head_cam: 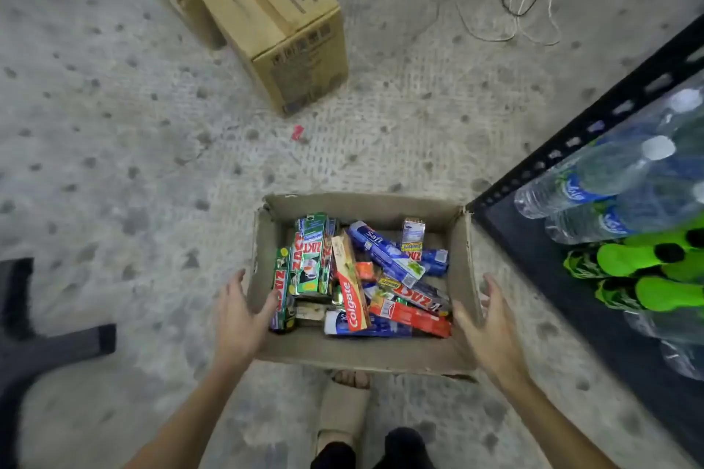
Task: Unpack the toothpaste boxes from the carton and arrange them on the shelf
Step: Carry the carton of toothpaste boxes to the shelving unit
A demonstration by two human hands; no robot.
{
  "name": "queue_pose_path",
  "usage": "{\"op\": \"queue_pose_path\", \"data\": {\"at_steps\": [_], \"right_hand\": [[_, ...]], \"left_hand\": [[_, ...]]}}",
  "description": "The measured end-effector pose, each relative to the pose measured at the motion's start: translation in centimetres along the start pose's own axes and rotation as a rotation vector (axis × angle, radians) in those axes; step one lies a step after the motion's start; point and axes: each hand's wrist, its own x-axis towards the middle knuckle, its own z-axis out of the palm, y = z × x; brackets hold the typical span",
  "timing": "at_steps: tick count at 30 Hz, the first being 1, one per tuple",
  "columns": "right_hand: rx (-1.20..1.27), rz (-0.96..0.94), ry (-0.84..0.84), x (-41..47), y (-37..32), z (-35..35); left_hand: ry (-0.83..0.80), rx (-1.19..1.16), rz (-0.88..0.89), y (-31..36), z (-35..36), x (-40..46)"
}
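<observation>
Floor (114, 107) carries everything: the dark shelf (571, 148) at right, then the open carton (362, 354) just beside it, full of jumbled toothpaste boxes (352, 297). Left hand (240, 316) and right hand (491, 331) flank the carton's side walls, each grip open, fingers spread, holding nothing. The boxes look light, stiff and crushable; taking them by their long edges seems safest.

"Colgate" on a red toothpaste box (352, 303); "ZACT" on green boxes (310, 255).
</observation>
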Motion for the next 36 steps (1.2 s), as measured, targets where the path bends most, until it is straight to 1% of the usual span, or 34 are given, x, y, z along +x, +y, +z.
{"op": "queue_pose_path", "data": {"at_steps": [2, 4, 6, 8, 12, 19, 22, 25, 29, 36], "right_hand": [[-0.024, 0.037, 0.039, 1.7, 0.2, 1.1], [0.011, 0.095, 0.036, 3.2, 0.8, 2.2], [0.018, 0.085, 0.048, 4.1, 1.7, 3.5], [-0.018, 0.055, 0.077, 4.8, 2.9, 4.3], [-0.116, 0.094, 0.170, 6.2, 4.4, 5.2], [-0.184, 0.006, 0.276, 5.8, 4.4, 6.7], [-0.196, 0.006, 0.281, 5.8, 4.6, 6.7], [-0.201, 0.006, 0.251, 5.7, 4.9, 6.5], [-0.139, -0.040, 0.259, 5.2, 4.8, 5.8], [-0.094, 0.025, 0.270, 2.0, 5.9, 3.4]], "left_hand": [[0.033, 0.022, -0.023, -0.6, 0.5, 1.8], [0.002, 0.003, -0.055, -1.3, 1.1, 3.8], [-0.046, 0.004, -0.050, -1.6, 1.9, 5.0], [-0.078, 0.016, -0.006, -1.9, 2.5, 5.7], [-0.055, -0.012, 0.015, -3.0, 3.7, 6.5], [0.017, -0.036, -0.047, -4.4, 5.0, 7.5], [0.030, -0.026, -0.044, -4.1, 5.1, 7.3], [0.030, -0.029, -0.042, -3.4, 4.8, 6.8], [0.012, -0.039, -0.031, -2.0, 4.0, 6.7], [-0.023, 0.046, -0.010, 1.0, 2.4, 4.5]]}}
